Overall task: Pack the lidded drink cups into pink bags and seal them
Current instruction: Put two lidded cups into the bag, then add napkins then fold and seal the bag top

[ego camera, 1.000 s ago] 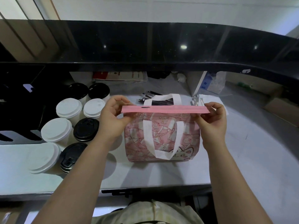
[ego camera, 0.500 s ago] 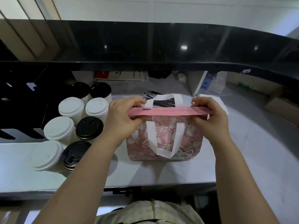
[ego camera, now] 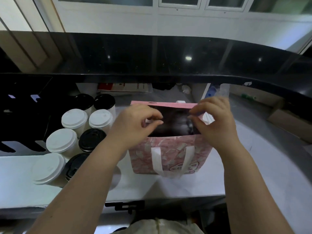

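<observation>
From my feed, the pink patterned soft bag (ego camera: 168,149) with white loop handles stands upright on the pale grey counter (ego camera: 185,184). Its mouth is held wide, so the dark inside shows. I have the left hand (ego camera: 135,123) at the bag's left rim, fingers curled, thumb and forefinger pinching the edge there. The right hand (ego camera: 215,123) is at the bag's right rim, also curled, pinching the pink top edge between thumb and fingertips. A plain pink closing strip (ego camera: 162,104) stands up along the bag's far side. The inside of the bag is too dark for me to tell what it holds.

Just left of the bag a cluster of paper drink cups stands upright and close together: white-lidded cups (ego camera: 74,118) and black-lidded cups (ego camera: 92,141), the nearest black-lidded one partly hidden behind the left forearm. Beyond the bag a glossy black raised ledge (ego camera: 168,65) runs the whole width. Well apart to the bag's right sits a brown cardboard box (ego camera: 287,122).
</observation>
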{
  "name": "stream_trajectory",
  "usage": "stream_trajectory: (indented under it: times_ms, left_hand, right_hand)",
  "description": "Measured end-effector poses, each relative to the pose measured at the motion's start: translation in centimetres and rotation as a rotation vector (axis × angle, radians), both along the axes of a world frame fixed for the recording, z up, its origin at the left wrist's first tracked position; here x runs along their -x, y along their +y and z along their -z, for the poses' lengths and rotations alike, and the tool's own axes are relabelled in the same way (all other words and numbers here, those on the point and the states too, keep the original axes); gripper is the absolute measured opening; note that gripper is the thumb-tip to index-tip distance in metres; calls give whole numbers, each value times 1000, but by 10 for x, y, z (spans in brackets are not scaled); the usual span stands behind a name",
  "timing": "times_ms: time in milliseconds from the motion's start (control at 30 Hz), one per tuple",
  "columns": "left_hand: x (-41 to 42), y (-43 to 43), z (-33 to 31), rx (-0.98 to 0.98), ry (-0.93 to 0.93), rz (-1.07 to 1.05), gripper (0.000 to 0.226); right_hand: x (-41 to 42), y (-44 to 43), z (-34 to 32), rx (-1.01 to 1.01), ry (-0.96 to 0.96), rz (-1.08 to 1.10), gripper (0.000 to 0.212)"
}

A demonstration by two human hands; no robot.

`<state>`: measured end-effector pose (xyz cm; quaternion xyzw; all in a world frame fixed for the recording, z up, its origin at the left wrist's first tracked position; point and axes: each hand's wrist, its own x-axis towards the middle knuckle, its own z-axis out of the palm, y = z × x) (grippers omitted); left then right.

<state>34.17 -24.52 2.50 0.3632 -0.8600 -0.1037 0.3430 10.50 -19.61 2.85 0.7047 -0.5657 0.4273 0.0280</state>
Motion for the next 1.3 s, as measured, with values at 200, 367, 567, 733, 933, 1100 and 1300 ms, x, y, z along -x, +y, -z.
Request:
stream_trajectory:
  times_ms: [200,367,567,733,933,1100,1300]
  left_hand:
    - [-6,-11,-1,13,-62,-21,25]
    - [-11,-41,-23,61,-75,-32,26]
    - [-9,-103,-39,-14,-176,-47,22]
    - [-13,-150,-3,-112,-335,1,23]
    - [1,-192,43,-219,-438,177,28]
    - [25,-220,72,-190,-513,202,30]
    - [54,-248,98,-294,-637,180,39]
  right_hand:
    - [8,-2,-9,-215,226,-56,19]
    - [14,-30,-39,-218,197,-108,26]
    - [19,-86,-64,-352,236,-145,23]
    - [45,-118,-41,-570,182,-52,25]
    - [51,-142,4,-850,-372,-232,39]
    - [60,-167,39,-911,-404,-258,33]
    - [78,-200,89,-903,-332,-115,20]
